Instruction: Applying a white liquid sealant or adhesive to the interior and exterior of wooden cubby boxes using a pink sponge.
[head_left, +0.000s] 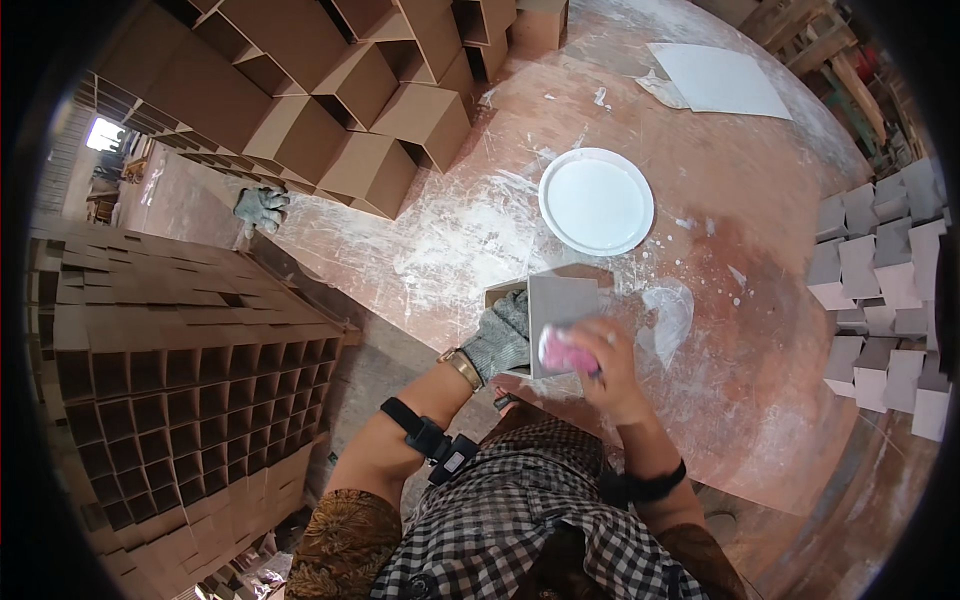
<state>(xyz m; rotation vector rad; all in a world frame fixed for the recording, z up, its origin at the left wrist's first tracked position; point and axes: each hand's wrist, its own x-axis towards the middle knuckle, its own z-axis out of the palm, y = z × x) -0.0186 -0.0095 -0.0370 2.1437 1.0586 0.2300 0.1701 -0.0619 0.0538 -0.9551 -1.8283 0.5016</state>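
Note:
My left hand [502,335], in a grey knitted glove, reaches into the open side of a small cardboard box [563,300] and holds it from inside. Its fingertips are hidden by the box wall. The box's flat, greyish face is turned up toward my right hand [612,365]. That bare hand is closed round a pink pad with a white end [567,352], held against or just over the lower part of this face; motion blurs it, so contact is uncertain. Beyond the box lies a round white tray [597,202] of white liquid.
Brown cardboard boxes [375,165] are stacked at the far left, with another large stack [190,370] nearer. White-faced boxes [880,250] stand at the right. A white sheet [718,80] and a loose grey glove [262,208] lie on the white-smeared reddish table [760,330].

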